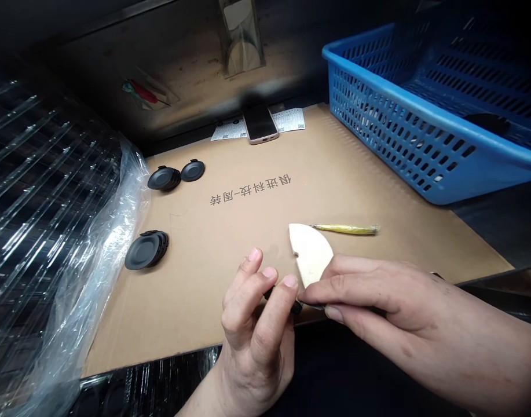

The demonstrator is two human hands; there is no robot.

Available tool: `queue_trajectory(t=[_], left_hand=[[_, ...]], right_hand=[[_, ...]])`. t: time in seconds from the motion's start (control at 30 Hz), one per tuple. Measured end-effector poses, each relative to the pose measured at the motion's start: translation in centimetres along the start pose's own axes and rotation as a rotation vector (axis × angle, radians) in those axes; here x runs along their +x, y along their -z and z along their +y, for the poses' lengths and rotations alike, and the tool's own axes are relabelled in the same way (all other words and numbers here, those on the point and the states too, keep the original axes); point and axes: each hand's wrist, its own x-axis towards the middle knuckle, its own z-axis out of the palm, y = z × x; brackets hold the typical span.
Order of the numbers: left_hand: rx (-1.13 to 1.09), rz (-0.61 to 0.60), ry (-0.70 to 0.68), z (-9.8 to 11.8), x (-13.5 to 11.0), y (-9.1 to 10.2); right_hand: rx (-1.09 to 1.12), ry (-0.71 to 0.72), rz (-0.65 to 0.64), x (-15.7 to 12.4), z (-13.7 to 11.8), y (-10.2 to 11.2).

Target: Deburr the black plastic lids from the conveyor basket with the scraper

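Observation:
Close to the cardboard's front edge, my left hand (260,330) has its fingers curled around a small black plastic part (296,307), mostly hidden by the fingers. My right hand (378,301) meets it from the right, thumb and index finger pinched together at the part. A thin dark edge shows under that pinch, too covered to name. Just beyond the right fingertips lies a white half-round piece (311,252) with a small notch in its straight side. Behind it rests a slim yellow wrapped tool (345,229).
Stacked black round caps (146,250) and further caps (163,178) sit on the left of the cardboard sheet (230,231). A phone (260,123) lies on printed labels at the back. A blue basket (378,116) stands at right; plastic-wrapped trays (43,231) line the left.

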Motion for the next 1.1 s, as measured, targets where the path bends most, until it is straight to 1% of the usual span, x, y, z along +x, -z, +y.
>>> queue_trajectory(t=[0.1,0.23,0.3,0.33,0.37,0.4,0.43,0.5,0.53,0.57,0.63,0.73,0.8,0.93,1.03,1.1], left_hand=[[-0.002,-0.012,-0.009,0.0,-0.1,0.0],[-0.039,-0.009,-0.007,-0.1,-0.4,0.1],[-0.093,-0.032,0.031,-0.1,-0.5,0.5],[-0.147,-0.059,0.087,0.0,-0.5,0.8],[-0.237,-0.091,0.184,0.1,-0.4,1.2],[-0.373,-0.121,0.319,0.2,-0.1,1.6],[-0.560,-0.146,0.487,0.4,0.2,2.0],[-1.027,-0.158,0.838,0.7,0.9,2.5],[-1.256,-0.147,0.976,0.9,1.3,2.6],[-1.454,-0.122,1.069,1.0,1.7,2.6],[-1.720,-0.078,1.165,1.1,2.1,2.3],[-1.918,-0.047,1.203,1.0,2.2,1.8],[-2.008,-0.053,1.209,0.8,2.0,1.6],[-2.120,-0.064,1.220,0.5,1.8,1.5],[-2.159,-0.071,1.214,0.5,1.8,1.5],[-2.166,-0.064,1.207,0.5,1.9,1.5]], right_hand=[[-0.005,0.003,-0.021,0.0,0.0,0.0],[0.008,-0.023,0.032,0.1,0.1,-0.1],[0.009,-0.041,0.082,0.1,0.2,0.0],[-0.001,-0.043,0.108,0.1,0.2,0.1],[-0.018,-0.038,0.134,0.0,0.1,0.2],[-0.037,-0.027,0.155,0.0,0.1,0.4],[-0.055,-0.023,0.167,-0.1,0.0,0.5],[-0.082,-0.037,0.163,-0.2,0.1,0.9],[-0.098,-0.048,0.163,-0.2,0.2,1.0],[-0.123,-0.060,0.176,-0.2,0.6,1.2],[-0.221,-0.081,0.264,0.1,1.6,1.6],[-0.416,-0.105,0.439,0.8,3.8,2.4],[-0.500,-0.125,0.482,1.3,5.1,2.9],[-0.565,-0.106,0.446,1.9,7.1,3.4],[-0.594,-0.108,0.417,1.9,7.9,3.3],[-0.602,-0.105,0.423,1.9,8.2,3.1]])
